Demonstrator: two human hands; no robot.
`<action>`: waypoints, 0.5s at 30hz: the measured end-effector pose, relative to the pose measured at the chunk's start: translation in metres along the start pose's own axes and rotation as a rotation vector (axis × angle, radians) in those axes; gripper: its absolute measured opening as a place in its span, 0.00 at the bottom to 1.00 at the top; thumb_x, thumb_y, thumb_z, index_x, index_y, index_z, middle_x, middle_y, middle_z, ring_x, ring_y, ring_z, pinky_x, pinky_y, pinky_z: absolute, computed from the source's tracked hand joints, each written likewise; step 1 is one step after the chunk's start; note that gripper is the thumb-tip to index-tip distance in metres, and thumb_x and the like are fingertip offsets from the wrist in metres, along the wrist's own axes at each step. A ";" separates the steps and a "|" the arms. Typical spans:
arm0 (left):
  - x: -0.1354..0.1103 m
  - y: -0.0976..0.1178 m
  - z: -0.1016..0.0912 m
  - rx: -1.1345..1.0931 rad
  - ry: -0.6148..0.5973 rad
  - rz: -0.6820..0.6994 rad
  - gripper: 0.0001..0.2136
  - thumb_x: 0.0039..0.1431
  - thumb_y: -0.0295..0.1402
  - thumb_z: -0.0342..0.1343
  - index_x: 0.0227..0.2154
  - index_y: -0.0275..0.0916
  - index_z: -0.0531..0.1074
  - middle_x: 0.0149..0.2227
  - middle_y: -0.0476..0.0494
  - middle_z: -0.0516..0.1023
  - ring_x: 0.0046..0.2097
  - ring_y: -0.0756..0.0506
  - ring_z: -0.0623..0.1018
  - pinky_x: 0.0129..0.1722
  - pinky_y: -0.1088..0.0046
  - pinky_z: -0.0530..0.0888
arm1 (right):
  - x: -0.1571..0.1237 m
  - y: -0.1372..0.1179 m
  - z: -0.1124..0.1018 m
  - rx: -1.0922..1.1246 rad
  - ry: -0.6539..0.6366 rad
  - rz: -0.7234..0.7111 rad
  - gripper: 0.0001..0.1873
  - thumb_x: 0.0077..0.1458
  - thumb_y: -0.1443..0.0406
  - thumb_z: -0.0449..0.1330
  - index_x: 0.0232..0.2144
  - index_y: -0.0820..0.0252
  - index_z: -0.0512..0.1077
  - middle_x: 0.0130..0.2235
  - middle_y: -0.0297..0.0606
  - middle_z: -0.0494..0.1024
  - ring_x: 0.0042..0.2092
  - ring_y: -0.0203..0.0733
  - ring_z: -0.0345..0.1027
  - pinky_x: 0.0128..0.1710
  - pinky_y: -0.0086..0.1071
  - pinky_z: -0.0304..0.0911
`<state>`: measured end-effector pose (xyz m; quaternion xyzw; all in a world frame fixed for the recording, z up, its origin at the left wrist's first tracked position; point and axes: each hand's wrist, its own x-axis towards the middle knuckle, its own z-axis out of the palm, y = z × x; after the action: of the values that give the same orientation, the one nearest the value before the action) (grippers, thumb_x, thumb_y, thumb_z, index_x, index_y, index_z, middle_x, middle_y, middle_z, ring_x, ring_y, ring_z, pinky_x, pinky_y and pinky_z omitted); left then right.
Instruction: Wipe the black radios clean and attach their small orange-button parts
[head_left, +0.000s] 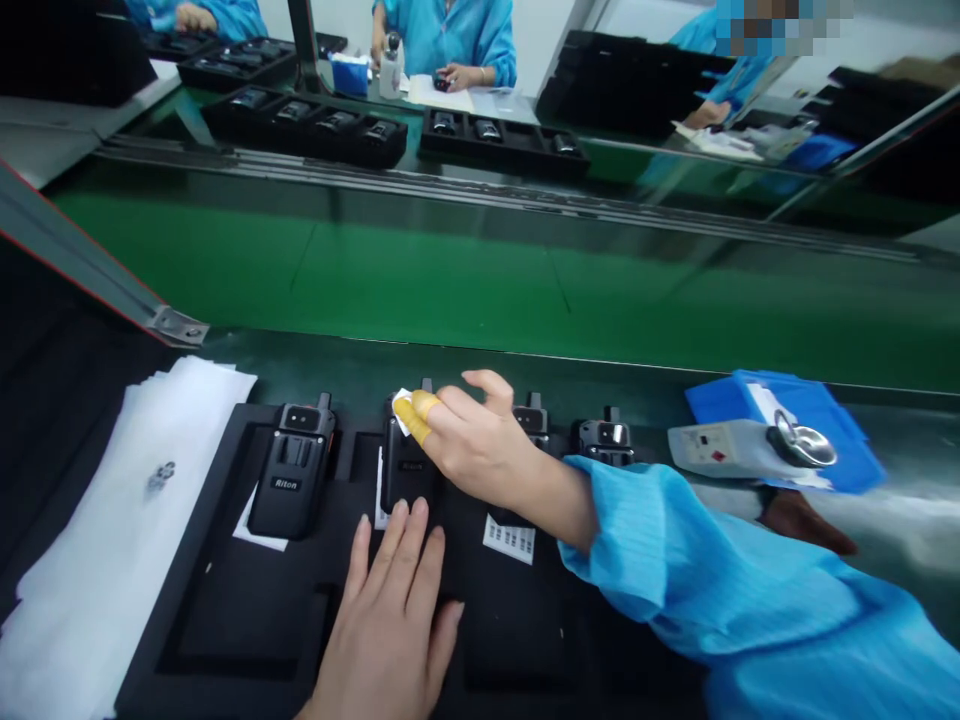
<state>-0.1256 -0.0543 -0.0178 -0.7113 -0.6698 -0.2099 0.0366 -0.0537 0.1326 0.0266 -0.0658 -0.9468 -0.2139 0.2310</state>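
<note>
My right hand (pixel 480 445), with yellow finger cots (pixel 412 418) on its fingertips, presses a small white wipe (pixel 397 400) onto the top of a black handheld radio (pixel 405 482). My left hand (pixel 391 610) is flat with its fingers extended, the tips at the lower end of that radio. The radio lies in a black foam tray (pixel 217 610), with part of a white label strip (pixel 380 490) at its left edge. To its left is a similar radio marked "Riton" (pixel 289 490). Two more radios sit to the right, partly hidden by my right hand and sleeve.
A stack of white sheets (pixel 112 540) lies left of the tray. At right, a white bottle (pixel 720 445) with a metal top lies by a blue box (pixel 847 440). A label sheet (pixel 510 540) rests in the tray. Beyond the green belt (pixel 450 270), co-workers in blue sit near more trays (pixel 315 140).
</note>
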 end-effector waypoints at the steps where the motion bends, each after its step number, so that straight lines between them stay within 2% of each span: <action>1: 0.000 0.000 0.001 -0.010 0.007 -0.022 0.18 0.60 0.31 0.47 0.52 0.34 0.67 0.57 0.36 0.69 0.60 0.39 0.65 0.62 0.56 0.57 | -0.003 0.001 0.000 0.001 -0.019 0.003 0.13 0.58 0.72 0.51 0.37 0.58 0.74 0.30 0.31 0.71 0.35 0.36 0.57 0.51 0.42 0.41; 4: 0.000 -0.001 0.001 -0.012 0.004 0.005 0.18 0.60 0.31 0.47 0.52 0.33 0.67 0.57 0.36 0.69 0.60 0.40 0.66 0.62 0.58 0.56 | -0.014 0.007 -0.003 0.009 -0.057 0.006 0.13 0.57 0.73 0.51 0.35 0.58 0.74 0.30 0.31 0.71 0.34 0.36 0.57 0.50 0.42 0.41; 7: 0.000 -0.004 0.001 0.023 -0.008 0.061 0.19 0.59 0.31 0.49 0.53 0.33 0.67 0.58 0.36 0.68 0.60 0.40 0.65 0.62 0.59 0.57 | -0.019 0.009 -0.005 0.015 -0.037 0.004 0.12 0.56 0.74 0.52 0.31 0.57 0.74 0.28 0.31 0.71 0.35 0.36 0.57 0.50 0.42 0.41; 12: -0.001 -0.008 0.001 0.109 -0.017 0.111 0.20 0.58 0.33 0.50 0.53 0.32 0.67 0.59 0.35 0.67 0.60 0.38 0.65 0.61 0.57 0.59 | -0.011 0.009 -0.002 0.064 -0.017 -0.041 0.14 0.59 0.72 0.49 0.33 0.56 0.74 0.33 0.30 0.73 0.35 0.35 0.58 0.50 0.42 0.41; 15: -0.001 -0.008 0.002 0.135 -0.028 0.126 0.20 0.58 0.33 0.49 0.53 0.31 0.67 0.58 0.34 0.67 0.59 0.38 0.66 0.60 0.57 0.60 | -0.010 0.013 0.000 0.081 -0.019 -0.062 0.16 0.60 0.73 0.48 0.33 0.55 0.74 0.32 0.29 0.74 0.35 0.34 0.59 0.50 0.43 0.41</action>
<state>-0.1330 -0.0537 -0.0214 -0.7507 -0.6369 -0.1517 0.0883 -0.0416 0.1440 0.0269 -0.0293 -0.9584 -0.1818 0.2180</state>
